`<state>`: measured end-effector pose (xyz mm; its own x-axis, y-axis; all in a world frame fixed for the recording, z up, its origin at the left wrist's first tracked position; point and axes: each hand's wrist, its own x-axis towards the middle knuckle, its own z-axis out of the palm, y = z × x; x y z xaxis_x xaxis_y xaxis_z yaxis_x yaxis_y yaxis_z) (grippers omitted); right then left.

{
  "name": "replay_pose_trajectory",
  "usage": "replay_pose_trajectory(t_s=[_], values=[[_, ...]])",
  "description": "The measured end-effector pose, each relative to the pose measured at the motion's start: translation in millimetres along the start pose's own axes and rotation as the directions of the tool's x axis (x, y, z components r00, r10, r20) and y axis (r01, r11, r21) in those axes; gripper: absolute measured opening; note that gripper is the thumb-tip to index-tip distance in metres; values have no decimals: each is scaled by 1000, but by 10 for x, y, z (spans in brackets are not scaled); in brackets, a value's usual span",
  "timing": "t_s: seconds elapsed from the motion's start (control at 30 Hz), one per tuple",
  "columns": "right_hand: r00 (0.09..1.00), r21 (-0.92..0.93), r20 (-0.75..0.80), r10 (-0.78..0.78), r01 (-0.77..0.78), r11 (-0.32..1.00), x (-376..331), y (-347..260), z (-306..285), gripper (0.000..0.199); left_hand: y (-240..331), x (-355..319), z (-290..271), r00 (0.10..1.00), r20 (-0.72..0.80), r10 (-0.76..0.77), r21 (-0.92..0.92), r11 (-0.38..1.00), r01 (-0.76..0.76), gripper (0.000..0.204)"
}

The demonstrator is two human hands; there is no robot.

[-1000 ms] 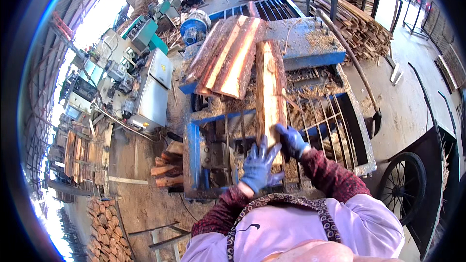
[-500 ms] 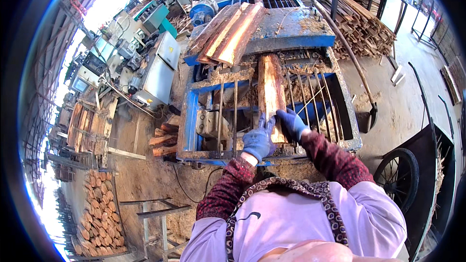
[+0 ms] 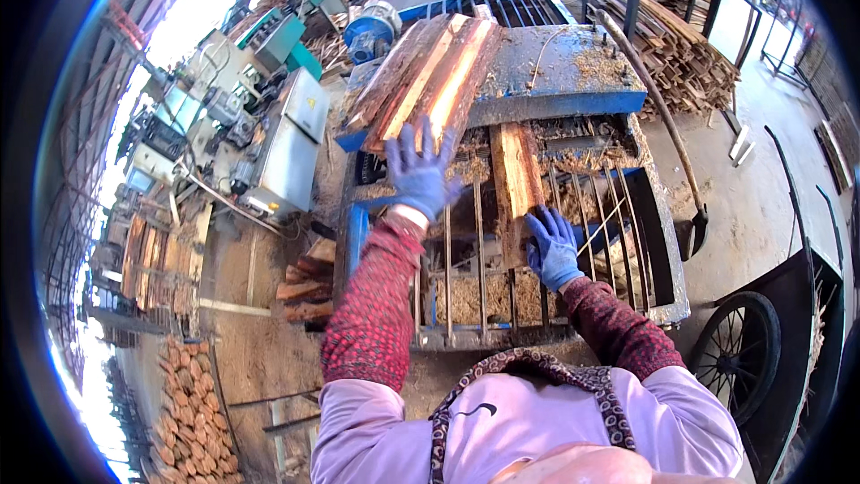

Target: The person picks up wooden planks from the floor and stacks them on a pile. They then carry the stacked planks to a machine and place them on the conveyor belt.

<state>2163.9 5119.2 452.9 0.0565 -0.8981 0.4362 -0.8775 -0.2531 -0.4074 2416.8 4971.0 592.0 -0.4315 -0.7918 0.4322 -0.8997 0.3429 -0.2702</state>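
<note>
My left hand [image 3: 420,172], in a blue-grey glove, reaches up with its fingers spread. Its fingertips are at the near end of several bark-edged boards [image 3: 405,81] lying on top of the blue machine [image 3: 555,108]. I cannot tell whether they touch the wood. A single rough board [image 3: 517,166] slopes out from under the machine's top over the metal bars. Against that board's right edge, near its close end, rests my right hand [image 3: 554,246], also gloved, its fingers stretched out and holding nothing.
Sawdust covers parts of the machine frame. A cart with a spoked wheel [image 3: 736,354] stands at the lower right, and a long curved handle [image 3: 658,99] leans along the machine's right side. Grey cabinets [image 3: 291,148] stand left; stacked planks [image 3: 672,54] lie at the far right.
My left hand has left the single board and moved up and left to the stacked boards, opening its fingers. My right hand stays beside the single board.
</note>
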Motion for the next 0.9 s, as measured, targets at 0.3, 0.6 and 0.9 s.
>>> replay_pose_trajectory(t_s=[0.3, 0.6, 0.9], values=[[947, 615, 132, 294, -311, 725, 801, -94, 262, 68, 339, -258, -67, 976, 171, 139, -59, 990, -130, 92], [646, 734, 674, 359, -641, -224, -1102, -679, -260, 29, 1556, -2870, -320, 936, 280, 213, -556, 831, -23, 100], [723, 796, 572, 387, -604, -48, -834, -407, -485, 37, 1731, -2215, -854, 895, 427, 126, -477, 872, 105, 99]])
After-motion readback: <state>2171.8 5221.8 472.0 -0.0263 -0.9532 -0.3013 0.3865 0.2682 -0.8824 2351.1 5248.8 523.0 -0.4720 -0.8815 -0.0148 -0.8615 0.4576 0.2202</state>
